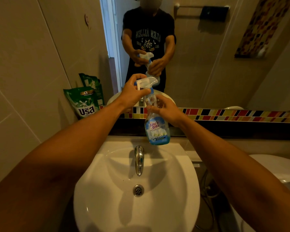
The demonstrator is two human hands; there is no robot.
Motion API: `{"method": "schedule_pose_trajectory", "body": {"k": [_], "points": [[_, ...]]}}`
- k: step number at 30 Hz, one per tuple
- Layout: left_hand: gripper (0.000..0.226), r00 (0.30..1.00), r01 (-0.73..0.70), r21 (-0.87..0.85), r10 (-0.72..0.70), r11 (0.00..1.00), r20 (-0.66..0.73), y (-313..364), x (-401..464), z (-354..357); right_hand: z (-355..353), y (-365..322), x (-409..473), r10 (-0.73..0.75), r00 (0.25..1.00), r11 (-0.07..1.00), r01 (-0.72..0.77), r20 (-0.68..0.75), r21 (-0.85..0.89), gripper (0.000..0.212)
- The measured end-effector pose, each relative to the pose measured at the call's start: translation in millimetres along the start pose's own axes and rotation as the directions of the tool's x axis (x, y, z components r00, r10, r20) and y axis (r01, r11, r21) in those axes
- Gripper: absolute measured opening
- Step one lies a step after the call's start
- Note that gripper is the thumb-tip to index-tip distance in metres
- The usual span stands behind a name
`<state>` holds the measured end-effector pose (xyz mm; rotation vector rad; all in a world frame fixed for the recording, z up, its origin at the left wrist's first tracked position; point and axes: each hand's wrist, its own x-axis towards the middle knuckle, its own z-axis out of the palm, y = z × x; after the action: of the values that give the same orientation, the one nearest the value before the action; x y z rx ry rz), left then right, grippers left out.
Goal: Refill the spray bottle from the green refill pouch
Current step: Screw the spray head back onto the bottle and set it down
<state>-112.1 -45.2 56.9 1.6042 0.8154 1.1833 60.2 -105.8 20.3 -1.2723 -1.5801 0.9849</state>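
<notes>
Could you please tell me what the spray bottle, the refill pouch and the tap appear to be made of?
Spray bottle: clear plastic, apparently; its upper body is see-through. Refill pouch: glossy flexible film, creased and slumped against the wall. Tap: polished metal or chrome plating, judging by its mirror-like reflections.

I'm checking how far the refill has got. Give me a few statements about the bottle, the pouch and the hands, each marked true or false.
1. The left hand grips the spray bottle's trigger head. True.
2. The right hand holds the green refill pouch. False: it holds the spray bottle by its upper body; the green refill pouch leans untouched against the wall, left of the mirror.
3. The bottle is held in the air above the sink. True.
4. The bottle stands on the counter. False: both hands hold it up, clear of any surface.
5. Water runs from the tap. False: no stream shows at the tap.
</notes>
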Motion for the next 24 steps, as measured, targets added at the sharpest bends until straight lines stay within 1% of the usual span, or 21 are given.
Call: {"method": "schedule_pose_trajectory", "body": {"k": [9,19,24], "points": [[0.054,0.999,-0.053,0.0,0.053,0.999,-0.002,-0.4,-2.5,0.2,3.1,-2.4,1.0,-0.023,1.0,1.0,0.023,0.008,-0.016,0.039],[0.056,0.999,0.029,-0.003,-0.029,1.0,0.033,-1.9,-1.9,-2.1,-0.6,3.7,2.6,0.024,1.0,1.0,-0.024,0.017,0.015,0.041],[0.055,0.999,-0.034,0.008,0.034,0.999,0.016,-3.0,-2.9,0.1,1.0,4.1,4.0,0.017,1.0,1.0,-0.016,0.017,-0.012,0.039]]}}
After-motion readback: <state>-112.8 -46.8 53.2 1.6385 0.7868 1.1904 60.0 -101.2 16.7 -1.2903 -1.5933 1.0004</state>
